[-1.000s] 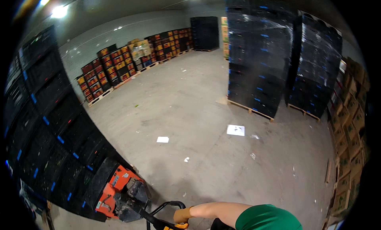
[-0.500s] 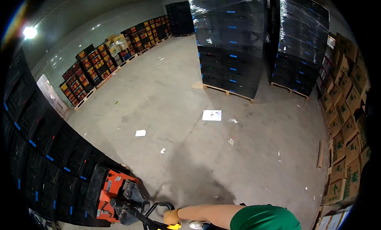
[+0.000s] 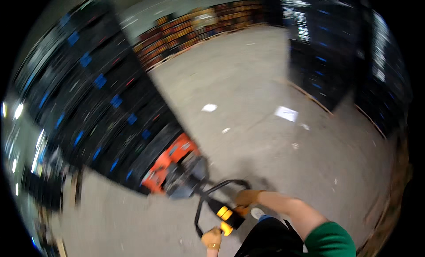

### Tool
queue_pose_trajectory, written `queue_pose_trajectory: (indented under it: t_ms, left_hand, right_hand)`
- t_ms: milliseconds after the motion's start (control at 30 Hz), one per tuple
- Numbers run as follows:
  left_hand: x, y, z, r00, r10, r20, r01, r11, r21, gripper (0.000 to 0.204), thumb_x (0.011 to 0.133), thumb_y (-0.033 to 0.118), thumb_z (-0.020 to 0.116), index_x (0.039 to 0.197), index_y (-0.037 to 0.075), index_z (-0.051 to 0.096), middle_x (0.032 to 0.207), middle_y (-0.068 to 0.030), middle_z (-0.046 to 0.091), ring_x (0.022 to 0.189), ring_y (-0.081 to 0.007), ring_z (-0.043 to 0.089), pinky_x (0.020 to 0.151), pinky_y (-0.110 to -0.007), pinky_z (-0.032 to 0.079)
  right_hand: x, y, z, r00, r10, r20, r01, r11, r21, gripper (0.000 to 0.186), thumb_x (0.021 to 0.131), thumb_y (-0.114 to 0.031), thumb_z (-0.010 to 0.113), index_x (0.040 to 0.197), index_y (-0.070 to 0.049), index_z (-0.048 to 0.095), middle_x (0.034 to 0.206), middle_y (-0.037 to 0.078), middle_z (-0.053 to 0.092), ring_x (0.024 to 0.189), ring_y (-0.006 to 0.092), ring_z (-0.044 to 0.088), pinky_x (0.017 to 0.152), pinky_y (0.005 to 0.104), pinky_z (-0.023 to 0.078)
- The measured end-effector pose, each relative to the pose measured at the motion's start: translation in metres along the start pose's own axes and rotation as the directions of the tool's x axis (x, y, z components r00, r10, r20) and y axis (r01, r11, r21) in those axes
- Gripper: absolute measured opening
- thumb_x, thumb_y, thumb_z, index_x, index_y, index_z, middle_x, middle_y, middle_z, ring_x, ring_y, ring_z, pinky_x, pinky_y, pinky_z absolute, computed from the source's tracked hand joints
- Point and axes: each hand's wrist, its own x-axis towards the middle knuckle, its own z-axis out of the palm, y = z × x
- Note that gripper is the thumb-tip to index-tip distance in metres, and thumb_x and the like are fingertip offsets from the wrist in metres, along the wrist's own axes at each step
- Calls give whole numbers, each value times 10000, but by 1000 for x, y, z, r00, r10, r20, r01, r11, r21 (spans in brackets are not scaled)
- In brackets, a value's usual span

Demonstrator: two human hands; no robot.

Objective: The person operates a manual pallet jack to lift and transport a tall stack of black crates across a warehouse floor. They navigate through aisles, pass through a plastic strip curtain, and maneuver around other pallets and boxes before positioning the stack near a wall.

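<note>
An orange-and-black pallet jack (image 3: 181, 146) stands at the foot of a tall stack of black crates (image 3: 106, 110). Its tiller points toward me and ends in a black looped handle (image 3: 198, 215) with yellow parts. Low in the picture, my left hand (image 3: 212, 238), in what looks like a tan glove, is closed on the near side of the loop beside a yellow grip. My right hand (image 3: 248, 198), gloved alike, is closed on the handle's other side; its fingers are partly hidden and blurred. A green sleeve covers my right upper arm.
Wrapped stacks of black crates (image 3: 323, 48) stand on pallets at the far right. Colourful stacked crates (image 3: 190, 29) line the back wall. White sheets (image 3: 286, 113) and scraps lie on the concrete floor. Blurred shelving or goods (image 3: 44, 177) show at the left edge.
The view has swung left, so the scene shifts rightward. The pallet jack and the crate stack by it now show more fully. My left hand has come into view on the handle.
</note>
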Motion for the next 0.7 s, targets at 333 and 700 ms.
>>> queue_pose_trajectory:
  t_ms: [333,700]
  left_hand:
    - [5,61,-44,982,62,179,0,944,-329,303,860,345,485,725,143,667,722,-118,660,651,-315,627,575,-428,480]
    - [3,22,-50,964,105,243,-15,939,-345,267,790,376,547,700,151,657,730,-103,661,682,-313,637,597,-423,490]
  right_hand:
    - [-89,-16,19,957,256,137,-201,925,-323,199,729,-234,615,884,-128,682,789,112,675,722,315,654,627,425,508]
    - [-77,-35,41,971,234,40,-221,952,-209,242,746,-323,584,864,-139,688,804,102,681,736,301,656,644,419,509]
